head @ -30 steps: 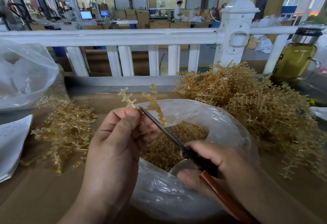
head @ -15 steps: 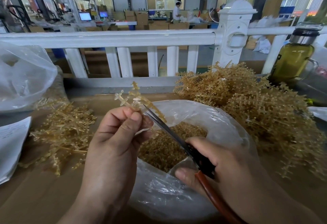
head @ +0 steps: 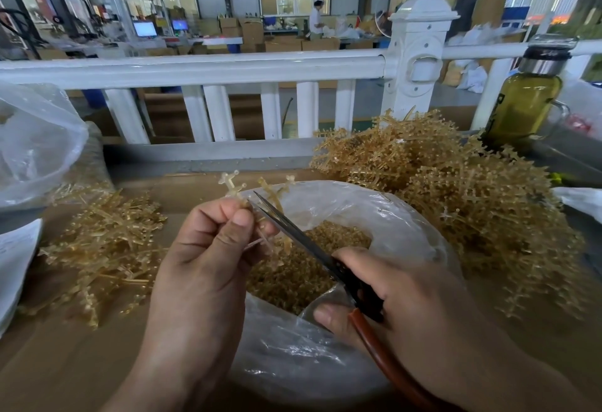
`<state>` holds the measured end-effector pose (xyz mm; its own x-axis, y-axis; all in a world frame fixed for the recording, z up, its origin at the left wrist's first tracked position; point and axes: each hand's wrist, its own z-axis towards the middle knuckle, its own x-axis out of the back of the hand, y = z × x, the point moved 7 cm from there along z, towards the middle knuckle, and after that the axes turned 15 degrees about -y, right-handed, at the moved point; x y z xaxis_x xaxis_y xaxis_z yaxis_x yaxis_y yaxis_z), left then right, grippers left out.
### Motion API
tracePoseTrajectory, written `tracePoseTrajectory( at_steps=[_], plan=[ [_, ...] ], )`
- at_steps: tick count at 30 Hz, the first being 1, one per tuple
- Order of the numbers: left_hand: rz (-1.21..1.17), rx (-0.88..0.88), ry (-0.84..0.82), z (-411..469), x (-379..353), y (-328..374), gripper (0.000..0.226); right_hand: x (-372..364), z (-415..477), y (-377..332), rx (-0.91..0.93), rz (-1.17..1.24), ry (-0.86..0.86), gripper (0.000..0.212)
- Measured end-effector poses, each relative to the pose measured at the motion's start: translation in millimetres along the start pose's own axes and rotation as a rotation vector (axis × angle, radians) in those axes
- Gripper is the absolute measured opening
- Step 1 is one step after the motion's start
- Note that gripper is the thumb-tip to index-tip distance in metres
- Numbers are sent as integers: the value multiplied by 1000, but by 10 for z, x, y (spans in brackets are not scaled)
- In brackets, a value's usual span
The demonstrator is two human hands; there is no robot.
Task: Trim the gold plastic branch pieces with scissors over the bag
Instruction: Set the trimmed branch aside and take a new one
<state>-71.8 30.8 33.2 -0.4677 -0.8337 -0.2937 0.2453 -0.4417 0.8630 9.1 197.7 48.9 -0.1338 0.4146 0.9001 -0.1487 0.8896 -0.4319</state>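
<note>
Since the cut-offs are meant to drop into the bag (head: 325, 362), the work is held right above its open mouth, lower centre of the frame; the mouth is rolled wide, presumably so nothing is lost over the rim; a layer of trimmed bits (head: 293, 281) is already collected inside.

The scissors (head: 293, 232) are gripped by the right hand (head: 407, 297), lower right, fingers curled round the dark handle and its red-brown loop; the blades are angled up-left toward the other hand and appear nearly together; whether a stem is caught between them cannot be told.

A branch piece (head: 233, 185) is pinched between thumb and fingertips of the left hand (head: 202, 265), centre; the tips are left sticking up clear of the fingers, likely so the blade is given room beside the thumb.

The bag is set on a cardboard surface (head: 65, 362); it is flanked by a small gold pile (head: 104, 242) at mid left and a large gold pile (head: 456, 190) at mid right, judged as done stock and feed stock, both within reach.

Farther back: a second clear bag (head: 35, 141) at the left edge; a bottle (head: 524, 102) of yellow-green liquid at upper right; a white railing (head: 195, 66) across the frame.
</note>
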Motion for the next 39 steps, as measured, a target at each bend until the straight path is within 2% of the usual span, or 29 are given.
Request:
tracePoseTrajectory(
  at_steps=[7, 13, 20, 27, 34, 37, 39],
  plan=[
    [-99, 64, -3, -13, -77, -77, 20, 7, -5, 1, 0, -23, 21, 60],
    [-225, 122, 6, 0, -76, -165, 11, -28, -6, -39, 6, -15, 43, 63],
    [-326, 161, 48, -29, -112, -216, 43, -25, -4, -70, 8, -14, 38, 57],
    [-278, 154, 47, -55, -166, -217, 10, -24, -9, -78, 13, -36, 63, 54],
    [-270, 166, 57, -74, -169, -217, 10, -15, -19, -87, 31, -75, 88, 54],
    [-264, 178, 67, -79, -173, -216, 21, -26, -19, -97, 38, -90, 82, 52],
    [-260, 166, 66, -75, -169, -202, 17, -32, -11, -98, 38, -100, 76, 51]
  ],
)
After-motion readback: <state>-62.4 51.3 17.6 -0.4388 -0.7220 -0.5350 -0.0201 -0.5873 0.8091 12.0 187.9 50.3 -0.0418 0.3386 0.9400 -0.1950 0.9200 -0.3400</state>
